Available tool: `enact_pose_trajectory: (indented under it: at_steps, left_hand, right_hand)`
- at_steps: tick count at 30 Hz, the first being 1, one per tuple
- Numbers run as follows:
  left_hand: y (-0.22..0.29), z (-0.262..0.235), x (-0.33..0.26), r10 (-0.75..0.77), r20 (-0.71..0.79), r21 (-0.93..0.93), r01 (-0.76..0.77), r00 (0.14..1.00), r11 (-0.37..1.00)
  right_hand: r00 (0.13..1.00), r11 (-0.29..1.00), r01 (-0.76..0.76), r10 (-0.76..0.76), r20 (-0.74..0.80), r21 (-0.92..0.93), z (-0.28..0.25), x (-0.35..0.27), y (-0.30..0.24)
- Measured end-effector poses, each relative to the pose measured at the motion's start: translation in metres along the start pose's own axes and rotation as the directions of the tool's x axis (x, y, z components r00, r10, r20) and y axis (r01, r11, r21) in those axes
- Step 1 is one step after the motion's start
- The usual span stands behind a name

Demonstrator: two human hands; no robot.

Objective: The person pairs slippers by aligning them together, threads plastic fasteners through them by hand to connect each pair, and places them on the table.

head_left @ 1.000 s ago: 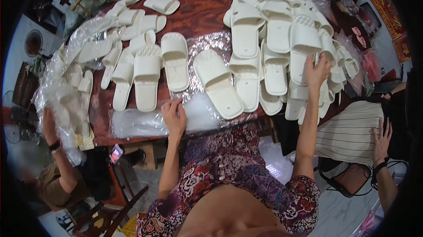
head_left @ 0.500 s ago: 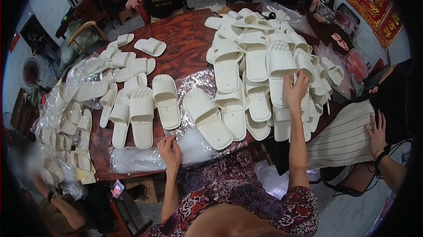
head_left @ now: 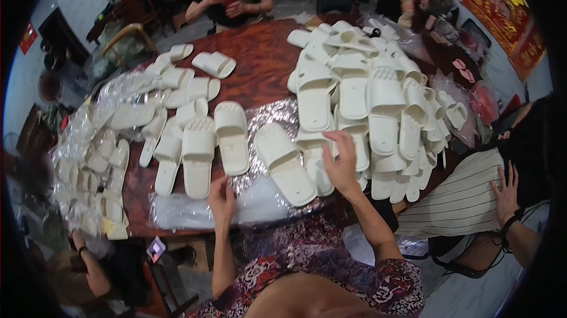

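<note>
My right hand (head_left: 341, 167) hovers over white slippers at the near edge of the big pile, thumb and forefinger apart and nothing between them. Just left of it a single slipper (head_left: 284, 164) lies slanted on the clear plastic. Partly covered by that hand is another slipper (head_left: 313, 146). My left hand (head_left: 221, 200) is over the plastic bags at the table's near edge, its fingers loosely bent, with no object visible in it. Beyond its fingertips lie an upright-turned slipper (head_left: 231, 140) and, to the left, a second one (head_left: 198, 158).
A heap of white slippers (head_left: 354, 90) covers the right side of the dark red wooden table (head_left: 248, 43). More slippers in clear wrapping (head_left: 88, 164) line the left edge. Flat clear bags (head_left: 189, 211) lie in front. Other people sit around, one in striped trousers (head_left: 452, 188) close at right.
My right hand has left the slippers on the right pile and moved left and nearer, empty. My left hand has shifted slightly left. The view has turned a little; the far person's hands have come together.
</note>
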State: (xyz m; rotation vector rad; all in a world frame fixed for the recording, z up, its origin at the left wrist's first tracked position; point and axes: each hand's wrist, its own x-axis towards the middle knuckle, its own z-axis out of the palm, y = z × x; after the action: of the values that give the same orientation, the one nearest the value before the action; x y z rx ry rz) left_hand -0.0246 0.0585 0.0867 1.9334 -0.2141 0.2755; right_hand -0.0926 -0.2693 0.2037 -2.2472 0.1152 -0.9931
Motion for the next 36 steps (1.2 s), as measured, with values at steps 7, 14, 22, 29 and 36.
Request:
enact_pose_trajectory:
  at_steps: [7, 14, 22, 29, 36]
  left_hand:
    - [0.013, -0.029, 0.045, 0.168, -0.187, 0.303, -0.106, 0.968, 0.947]
    - [-0.029, -0.052, 0.064, 0.197, -0.237, 0.496, -0.056, 0.951, 0.866]
    - [-0.050, -0.050, 0.093, 0.081, -0.152, 0.471, 0.000, 0.985, 0.882]
    - [-0.063, -0.050, 0.108, 0.052, -0.202, 0.256, 0.002, 0.978, 0.967]
    - [-0.033, -0.052, 0.110, -0.059, -0.186, 0.140, 0.086, 0.981, 0.986]
  right_hand:
    - [0.919, 0.984, -0.019, -0.053, 0.391, 0.179, 0.088, -0.031, -0.004]
    - [0.908, 0.993, 0.117, -0.115, 0.403, 0.021, 0.129, -0.015, -0.013]
    - [0.850, 0.967, 0.217, -0.120, 0.513, -0.134, 0.198, 0.041, -0.003]
    - [0.838, 0.989, 0.088, -0.008, 0.546, -0.120, 0.241, 0.061, -0.001]
    - [0.849, 0.992, 0.032, 0.038, 0.527, -0.122, 0.265, 0.064, 0.013]
